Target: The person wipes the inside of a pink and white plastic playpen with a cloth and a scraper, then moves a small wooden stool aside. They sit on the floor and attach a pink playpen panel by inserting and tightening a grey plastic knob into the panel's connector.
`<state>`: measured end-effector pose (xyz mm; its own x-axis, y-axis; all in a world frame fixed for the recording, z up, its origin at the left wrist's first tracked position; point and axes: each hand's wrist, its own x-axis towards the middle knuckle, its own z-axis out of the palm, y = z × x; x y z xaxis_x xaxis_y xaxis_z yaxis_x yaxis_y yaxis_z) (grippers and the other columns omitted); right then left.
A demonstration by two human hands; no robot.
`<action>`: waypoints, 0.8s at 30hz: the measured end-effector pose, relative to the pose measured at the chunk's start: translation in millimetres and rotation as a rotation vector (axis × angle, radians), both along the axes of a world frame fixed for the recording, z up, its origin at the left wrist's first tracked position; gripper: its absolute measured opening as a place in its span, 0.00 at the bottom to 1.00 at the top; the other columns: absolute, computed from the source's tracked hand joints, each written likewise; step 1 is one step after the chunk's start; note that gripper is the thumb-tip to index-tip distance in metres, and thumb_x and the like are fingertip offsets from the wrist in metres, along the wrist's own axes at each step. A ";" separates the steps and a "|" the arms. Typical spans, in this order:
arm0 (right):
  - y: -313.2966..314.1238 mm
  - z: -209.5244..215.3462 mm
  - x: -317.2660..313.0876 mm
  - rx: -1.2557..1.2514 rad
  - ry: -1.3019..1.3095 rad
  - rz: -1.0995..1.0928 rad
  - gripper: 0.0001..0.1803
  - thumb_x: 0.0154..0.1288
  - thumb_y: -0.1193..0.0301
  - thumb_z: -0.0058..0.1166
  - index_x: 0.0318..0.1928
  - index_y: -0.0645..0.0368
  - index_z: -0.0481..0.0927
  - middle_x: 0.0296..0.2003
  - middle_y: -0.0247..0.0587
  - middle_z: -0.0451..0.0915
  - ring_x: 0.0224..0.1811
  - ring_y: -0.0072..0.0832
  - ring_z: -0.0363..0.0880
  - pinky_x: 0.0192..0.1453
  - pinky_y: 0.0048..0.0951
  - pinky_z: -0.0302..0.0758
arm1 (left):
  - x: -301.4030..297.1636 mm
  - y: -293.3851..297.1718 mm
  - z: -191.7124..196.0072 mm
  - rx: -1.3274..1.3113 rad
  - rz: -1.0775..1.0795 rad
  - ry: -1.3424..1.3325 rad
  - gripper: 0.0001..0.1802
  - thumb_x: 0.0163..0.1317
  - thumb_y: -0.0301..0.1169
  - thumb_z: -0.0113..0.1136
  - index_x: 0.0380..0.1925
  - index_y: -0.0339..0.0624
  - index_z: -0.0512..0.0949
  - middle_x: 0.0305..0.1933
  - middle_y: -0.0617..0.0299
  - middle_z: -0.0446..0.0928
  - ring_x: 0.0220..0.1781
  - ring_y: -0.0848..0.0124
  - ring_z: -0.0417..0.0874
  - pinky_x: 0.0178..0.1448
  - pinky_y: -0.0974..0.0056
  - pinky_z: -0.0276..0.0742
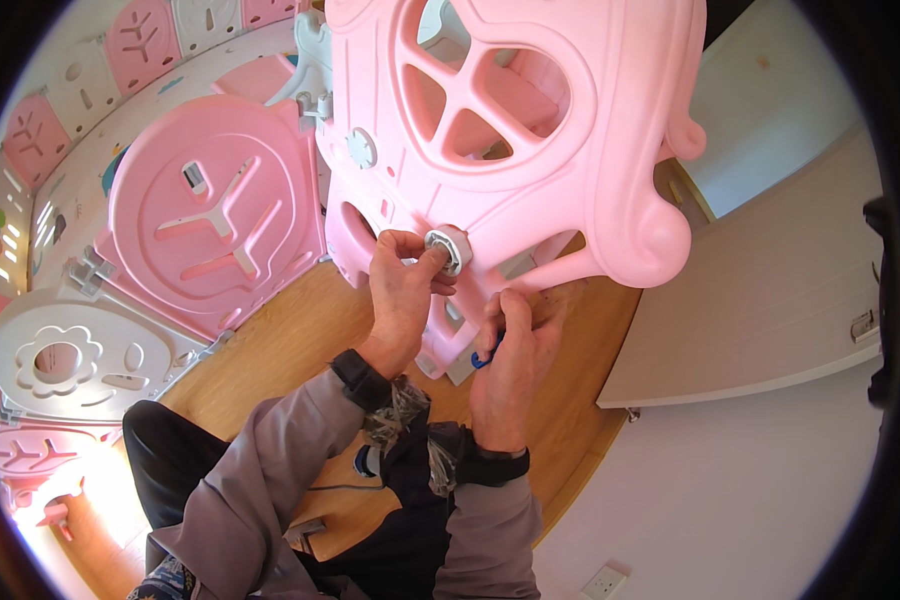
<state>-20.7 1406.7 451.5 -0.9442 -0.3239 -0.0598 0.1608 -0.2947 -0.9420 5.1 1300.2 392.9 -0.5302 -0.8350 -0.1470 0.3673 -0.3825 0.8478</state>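
A large pink plastic panel (530, 150) with cut-out windows fills the upper centre of the frame. Below it, the left hand (402, 295) has its fingers pinched on a grey hexagonal nut (449, 247) at centre. Just lower right, the right hand (510, 355) grips a small blue tool (487, 352).

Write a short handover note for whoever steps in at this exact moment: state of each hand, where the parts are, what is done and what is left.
Left hand: fingers pinch the grey hex nut on the face of the big pink plastic panel.
Right hand: closed around a small blue tool, against the panel's lower edge.
Parts: the panel stands upright over the wooden floor; further pink and white panels are already linked at left.
Done: nut seated on the panel.
Left: whether it is tight cannot be told; probably check it.
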 end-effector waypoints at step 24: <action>-0.2 -0.4 0.9 -0.006 0.009 0.021 0.07 0.70 0.74 0.54 0.45 0.56 0.71 0.29 0.32 0.75 0.19 0.15 0.64 0.22 0.20 0.58 | -4.3 -16.9 -18.9 -0.696 0.202 -0.199 0.10 0.61 0.21 0.67 0.39 0.38 0.75 0.42 0.59 0.80 0.30 0.66 0.84 0.35 0.61 0.79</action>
